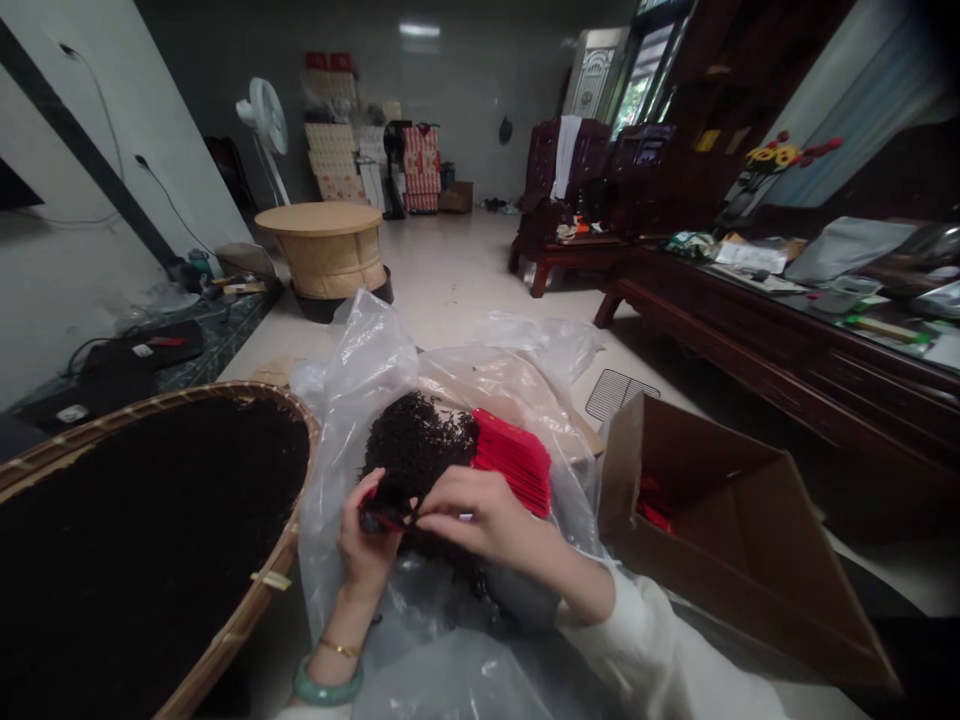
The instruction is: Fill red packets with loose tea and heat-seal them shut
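My left hand (365,545) is closed round a small red packet (381,516), held over a heap of dark loose tea leaves (416,440). My right hand (480,515) pinches at the packet's top edge, fingertips meeting the left hand's. The tea lies in a clear plastic bag (360,370) spread open in front of me. A stack of red packets (514,462) rests in the bag just right of the tea, behind my right hand. A green bangle and a thin gold bracelet sit on my left wrist.
A big woven bamboo tray (255,600) full of dark tea fills the left. An open cardboard box (720,540) with red packets inside stands to the right. A dark wooden bench (787,350) runs along the right; a round bamboo table (326,245) and a fan stand farther back.
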{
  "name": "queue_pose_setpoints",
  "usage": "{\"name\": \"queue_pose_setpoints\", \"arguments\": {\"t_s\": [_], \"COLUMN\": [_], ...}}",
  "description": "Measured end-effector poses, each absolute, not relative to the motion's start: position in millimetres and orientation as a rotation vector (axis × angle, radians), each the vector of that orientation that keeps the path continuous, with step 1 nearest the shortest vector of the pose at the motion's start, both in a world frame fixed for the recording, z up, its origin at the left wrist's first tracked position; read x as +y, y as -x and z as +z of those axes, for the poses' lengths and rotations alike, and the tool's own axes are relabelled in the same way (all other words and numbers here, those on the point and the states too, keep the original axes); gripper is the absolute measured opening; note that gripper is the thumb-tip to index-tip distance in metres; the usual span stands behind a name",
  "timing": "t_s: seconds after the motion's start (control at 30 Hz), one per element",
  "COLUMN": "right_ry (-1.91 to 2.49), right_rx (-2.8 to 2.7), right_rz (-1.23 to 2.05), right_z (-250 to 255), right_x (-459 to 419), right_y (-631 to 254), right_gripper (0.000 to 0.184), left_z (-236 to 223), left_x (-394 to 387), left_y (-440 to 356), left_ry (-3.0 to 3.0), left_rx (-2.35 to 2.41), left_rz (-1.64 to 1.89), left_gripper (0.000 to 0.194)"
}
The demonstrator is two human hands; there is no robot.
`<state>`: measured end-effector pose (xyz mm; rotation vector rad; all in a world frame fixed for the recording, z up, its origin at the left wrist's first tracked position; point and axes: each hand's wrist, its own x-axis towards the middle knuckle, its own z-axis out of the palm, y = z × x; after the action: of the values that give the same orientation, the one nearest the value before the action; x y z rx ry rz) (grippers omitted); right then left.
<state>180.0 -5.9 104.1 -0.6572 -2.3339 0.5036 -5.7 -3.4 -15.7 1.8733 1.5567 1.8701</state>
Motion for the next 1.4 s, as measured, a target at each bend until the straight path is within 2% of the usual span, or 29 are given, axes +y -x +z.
{"name": "queue_pose_setpoints", "arguments": {"t_s": [0.1, 0.2, 0.3, 0.4, 0.47, 0.6, 0.77, 0.9, 1.03, 1.1, 1.27, 1.4], "right_ry": [0.756, 1.117, 1.417, 1.448, 1.439, 1.375, 1.325, 1.225, 0.872, 0.814, 0.896, 0.936], "right_rx": [-2.106, -2.09, -2.343, -2.419, -2.461, -2.523, -2.428, -2.3, -2.173, -2.245, -2.376, -2.398], "right_rz": [0.676, 0.655, 0.688, 0.715, 0.728, 0.784, 0.81, 0.838, 0.945, 0.865, 0.615, 0.548], "right_z": [104, 90, 68, 50, 42, 37, 46, 81, 127, 141, 138, 130], "right_x": [19, 60, 101, 126, 133, 131, 125, 114, 83, 68, 52, 53], "right_y": [-192, -200, -194, -174, -158, -139, -159, -184, -186, -178, -160, -161], "right_gripper": [0.016, 0.014, 0.029, 0.059, 0.066, 0.045, 0.023, 0.024, 0.023, 0.028, 0.038, 0.022], "left_z": [-12, -10, -10, -12, -15, -20, -17, -12, -9, -9, -10, -11], "left_x": [-2, -1, 1, 2, 2, 2, 1, 1, 3, 4, 3, 3], "left_y": [4, 1, 0, 1, 2, 4, 3, -1, -4, -4, -3, -2], "left_ry": [-1.846, -1.849, -1.949, -1.993, -1.977, -1.938, -1.86, -1.754, -1.673, -1.669, -1.727, -1.746], "left_rx": [1.613, 1.627, 1.601, 1.573, 1.556, 1.565, 1.644, 1.789, 1.921, 1.941, 1.864, 1.892], "left_rz": [1.888, 1.908, 1.923, 1.898, 1.864, 1.816, 1.707, 1.593, 1.49, 1.48, 1.504, 1.486], "left_gripper": [0.052, 0.051, 0.049, 0.05, 0.05, 0.052, 0.053, 0.055, 0.054, 0.053, 0.054, 0.056]}}
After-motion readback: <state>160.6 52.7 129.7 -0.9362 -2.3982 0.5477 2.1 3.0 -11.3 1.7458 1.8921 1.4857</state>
